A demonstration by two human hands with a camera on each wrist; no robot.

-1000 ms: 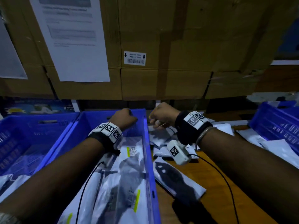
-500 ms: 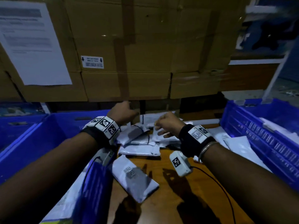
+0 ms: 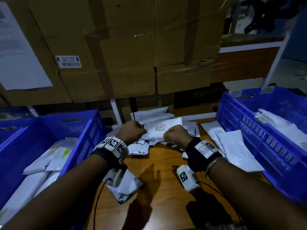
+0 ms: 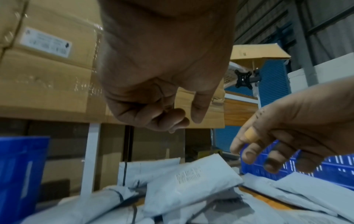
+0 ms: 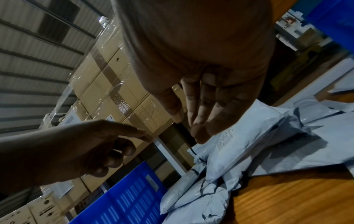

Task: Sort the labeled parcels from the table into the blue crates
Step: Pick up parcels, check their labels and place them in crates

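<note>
Blue crates [image 3: 79, 140] part-filled either side of counter [image 3: 159, 185]; parcel heap [image 3: 149, 140] at counter's far edge. Both hands, lately at left crate, now above barcoded parcel [image 3: 163, 129] topping heap: left hand [image 3: 132, 130] loosely curled, right hand [image 3: 176, 134] with fingers [image 5: 203, 121] extended, neither holding anything; next pick beginning.

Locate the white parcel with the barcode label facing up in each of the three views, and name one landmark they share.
Head: the barcode parcel lies atop the pile at centre, between the left hand and right hand.
Left wrist: lower centre, label up, below both hands.
Right wrist: right of centre, under the right hand's fingertips; whether they touch is unclear.
Shared landmark: the taped cardboard boxes behind the pile.
</note>
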